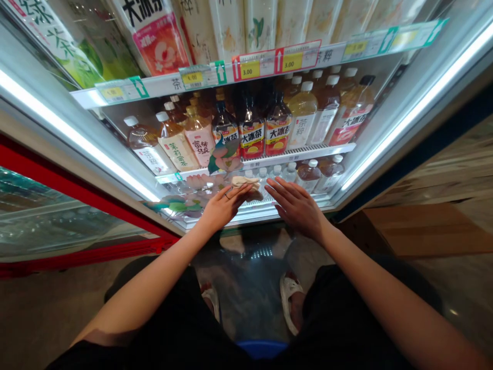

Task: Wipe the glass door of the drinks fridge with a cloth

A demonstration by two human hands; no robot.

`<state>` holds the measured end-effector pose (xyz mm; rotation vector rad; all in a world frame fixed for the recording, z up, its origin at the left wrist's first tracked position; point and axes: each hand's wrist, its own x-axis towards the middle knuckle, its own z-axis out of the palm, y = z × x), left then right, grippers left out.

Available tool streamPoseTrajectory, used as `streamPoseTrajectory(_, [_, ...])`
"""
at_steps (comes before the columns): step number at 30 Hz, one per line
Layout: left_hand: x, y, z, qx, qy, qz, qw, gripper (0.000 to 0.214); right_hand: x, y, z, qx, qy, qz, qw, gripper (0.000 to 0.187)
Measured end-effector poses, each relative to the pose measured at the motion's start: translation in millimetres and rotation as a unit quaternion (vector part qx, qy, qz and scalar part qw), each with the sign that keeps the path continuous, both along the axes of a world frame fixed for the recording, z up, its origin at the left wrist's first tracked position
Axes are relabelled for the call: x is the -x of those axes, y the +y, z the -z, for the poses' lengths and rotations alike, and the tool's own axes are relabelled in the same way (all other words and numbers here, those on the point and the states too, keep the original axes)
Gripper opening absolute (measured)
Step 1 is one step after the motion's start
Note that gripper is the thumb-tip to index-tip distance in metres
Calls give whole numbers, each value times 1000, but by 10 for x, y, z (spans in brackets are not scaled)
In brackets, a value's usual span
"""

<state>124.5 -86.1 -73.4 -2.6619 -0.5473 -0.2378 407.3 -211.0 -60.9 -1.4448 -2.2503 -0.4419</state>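
My left hand (225, 206), with a ring on one finger, reaches into the lowest shelf of a lit drinks cooler. Its fingertips lie on a crumpled cream cloth (245, 182); I cannot tell whether they grip it. My right hand (296, 208) is beside it, fingers spread, touching nothing I can make out, just above the shelf's front lip (246, 217). Small clear bottles with white caps (289, 172) stand behind my hands. On the shelf above are bottled teas, including orange-labelled 大冰茶 bottles (251, 132).
A price strip (215, 74) runs along the shelf edge above the teas, and larger drink bottles (157, 36) fill the top shelf. A red-framed glass door (73, 190) stands to the left. A cardboard box (423, 228) lies on the floor to the right. White sandals (290, 303) show below.
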Motion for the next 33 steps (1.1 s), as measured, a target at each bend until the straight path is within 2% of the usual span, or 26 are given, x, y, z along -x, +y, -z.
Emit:
streamPoseTrajectory(4, [95, 86, 61, 27, 29, 40, 998, 62, 35, 69, 29, 23, 10, -9, 1000, 75])
streamPoseTrajectory(8, [328, 208, 118, 53, 32, 34, 998, 65, 38, 105, 65, 31, 14, -7, 999, 76])
streamPoseTrajectory(14, [352, 110, 170, 38, -17, 11, 999, 70, 94, 149, 118, 18, 13, -14, 1000, 78])
streamPoseTrajectory(20, [431, 133, 202, 83, 9, 28, 996, 65, 234, 265, 212, 47, -2, -23, 999, 64])
streamPoseTrajectory(24, [483, 130, 125, 80, -34, -18, 996, 71, 309, 326, 272, 30, -13, -29, 999, 58])
streamPoseTrajectory(27, [455, 90, 144, 55, -79, -42, 994, 78, 357, 359, 312, 2, -23, -38, 999, 59])
streamPoseTrajectory(33, [536, 148, 327, 65, -64, 17, 996, 74, 400, 391, 353, -53, -35, -71, 995, 71])
